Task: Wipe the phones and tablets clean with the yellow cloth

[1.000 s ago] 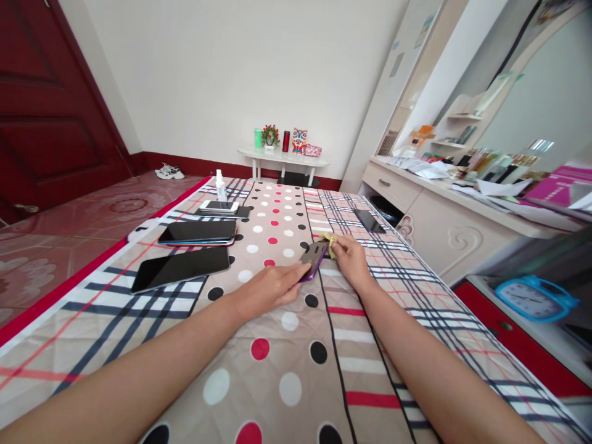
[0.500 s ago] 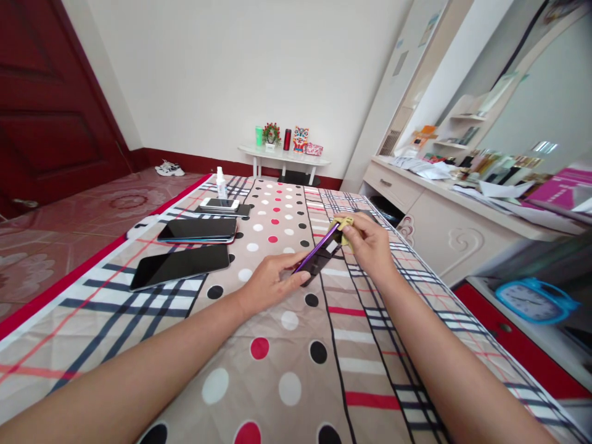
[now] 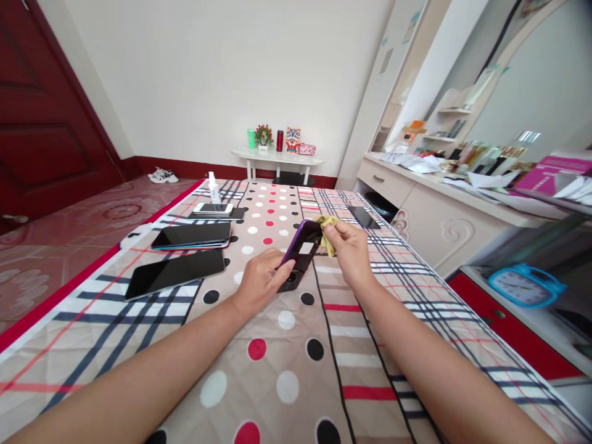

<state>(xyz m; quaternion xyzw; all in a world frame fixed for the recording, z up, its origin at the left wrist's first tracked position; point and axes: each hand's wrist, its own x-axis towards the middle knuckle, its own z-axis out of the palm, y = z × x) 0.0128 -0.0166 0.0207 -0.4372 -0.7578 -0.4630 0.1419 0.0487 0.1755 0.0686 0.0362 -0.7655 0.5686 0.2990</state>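
My left hand (image 3: 263,279) grips the lower left edge of a dark smartphone (image 3: 303,259) with a purple rim, its thumb lying across the near face. The phone is tilted up above the bedspread, and a white patch shows on its glossy surface. Pinched in my right hand (image 3: 351,246) is a yellow cloth (image 3: 327,233), touching the phone's upper right edge. To the left lie a black phone (image 3: 176,273), a stack of phones (image 3: 192,235) and a white phone (image 3: 213,208) on a dark one. Farther right rests another dark phone (image 3: 364,216).
A white spray bottle (image 3: 213,188) stands behind the phones. The patterned bedspread (image 3: 272,370) spans the surface under my arms. On the right are a cream dresser (image 3: 435,216) with papers and bottles, and a blue clock (image 3: 525,285). A small white table (image 3: 277,157) stands by the wall.
The held phone has turned more of its glossy face toward me. My right hand and the cloth have shifted slightly left, uncovering the dark phone at the right. The view has swung slightly.
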